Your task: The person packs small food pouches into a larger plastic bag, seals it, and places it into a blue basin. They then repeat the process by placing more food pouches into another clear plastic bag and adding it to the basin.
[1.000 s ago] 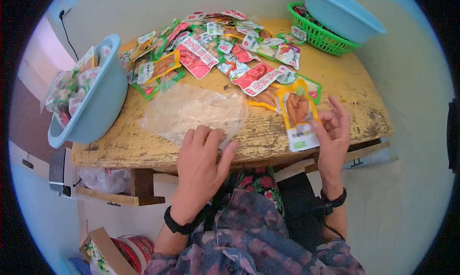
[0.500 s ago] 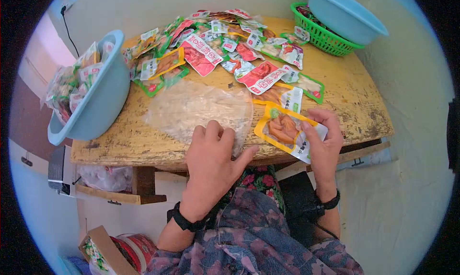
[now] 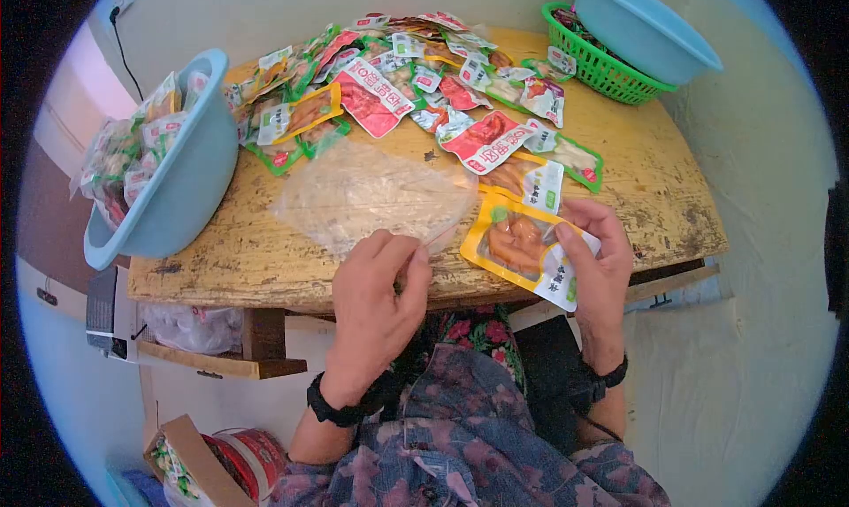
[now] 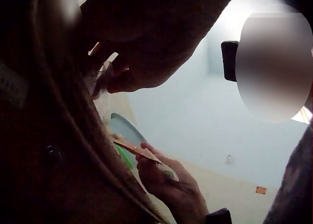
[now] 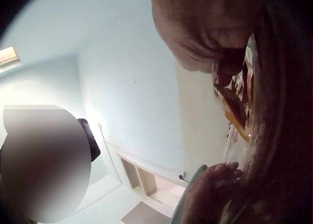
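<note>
My right hand (image 3: 601, 264) pinches a yellow-edged snack packet (image 3: 516, 243) by its white end, thumb on top. Brown food pieces show through the packet's clear window. A clear plastic bag (image 3: 371, 198) lies flat on the table, and my left hand (image 3: 380, 282) pinches its near edge between thumb and curled fingers. In the left wrist view a bit of the clear film shows at the left fingers (image 4: 120, 80). The held packet is close beside the bag's right side and overlaps another yellow-edged packet (image 3: 522, 178) on the table.
A heap of mixed packets (image 3: 424, 74) covers the back of the worn yellow table (image 3: 654, 189). At the left edge a blue basin (image 3: 199, 180) holds bagged packets. A green basket (image 3: 610, 74) with another blue basin (image 3: 650, 30) on it stands back right. Open drawers (image 3: 256, 365) jut out below.
The right hand has turned the packet from upright to slanting and brought it left, toward the bag. The left hand's fingers have drawn together on the bag's edge, and the bag has shifted slightly right.
</note>
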